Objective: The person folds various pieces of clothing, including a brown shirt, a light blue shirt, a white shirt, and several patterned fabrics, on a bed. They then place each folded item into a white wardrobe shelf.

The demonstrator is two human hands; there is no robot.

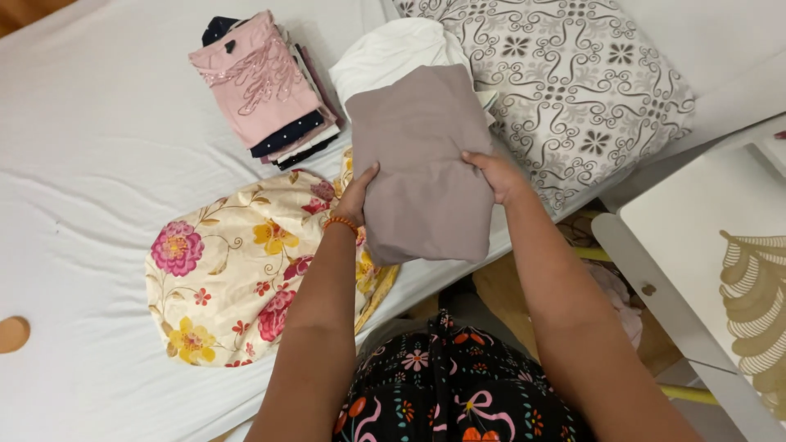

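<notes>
White bed sheet (pixel 98 139) fills left of frame. Floral cream cloth (pixel 237 278) lower left, crumpled flat. Stack of folded clothes (pixel 266 86) upper left-centre, pink top on it. Left hand (pixel 357 196), orange bead bracelet (pixel 341 222) at wrist, grips left edge of folded taupe cloth (pixel 426 164), centre frame, held above bed. Right hand (pixel 495 176) grips its right edge, thumb on top. White folded cloth (pixel 389 49) behind. Patterned pillow (pixel 573 90) upper right. White cabinet (pixel 704 237) right.

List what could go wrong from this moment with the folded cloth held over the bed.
1. Both hands, left hand and right hand, grip only the edges of the folded taupe cloth, so it might sag and unfold.
2. The white bundle beneath looks rounded; a cloth set there may slide toward the clothes stack.
</notes>
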